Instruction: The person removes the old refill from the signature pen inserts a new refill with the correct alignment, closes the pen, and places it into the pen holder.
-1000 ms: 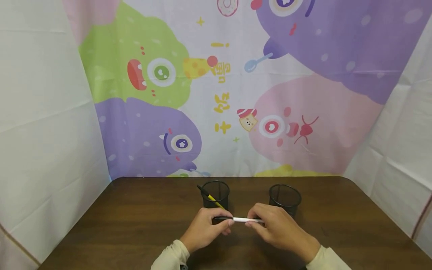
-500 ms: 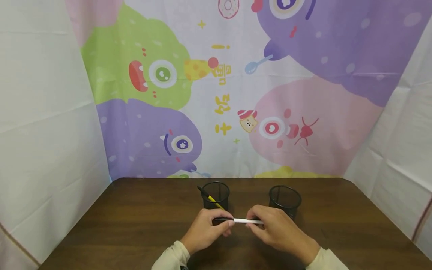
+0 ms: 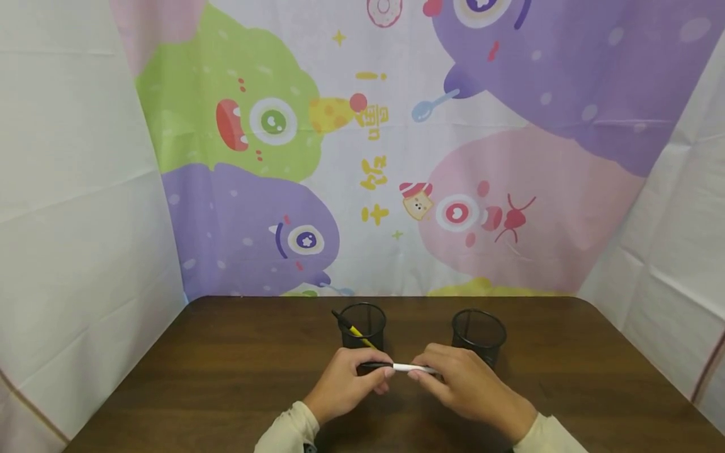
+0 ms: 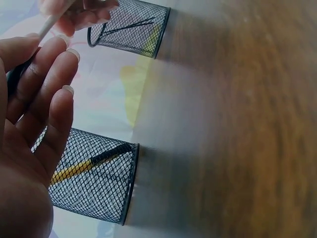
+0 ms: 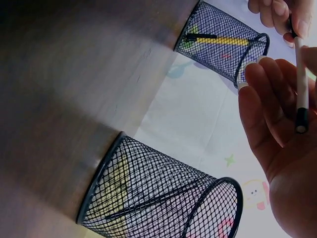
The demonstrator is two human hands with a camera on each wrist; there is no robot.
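Observation:
A slim marker pen (image 3: 403,367) with a white barrel and a black cap lies level between both hands, above the table. My left hand (image 3: 344,385) pinches the black-capped end between thumb and fingers. From the other side, my right hand (image 3: 471,390) grips the white barrel with thumb and fingertips. In the right wrist view the barrel's black tail end (image 5: 301,120) shows over the right palm. Just beyond the left hand stands a black mesh pen cup (image 4: 111,196), holding a yellow pen (image 3: 355,332) with a black end that leans out over the rim.
Behind the right hand stands a second black mesh cup (image 3: 478,343). Both cups are upright on the brown wooden table (image 3: 238,352). A cartoon-printed cloth (image 3: 374,264) hangs along the back edge, with white cloth (image 3: 85,251) at the sides.
My right fingertips have shifted slightly left along the white barrel, toward the left hand. The left hand keeps its grip on the cap end, and the cups stay put.

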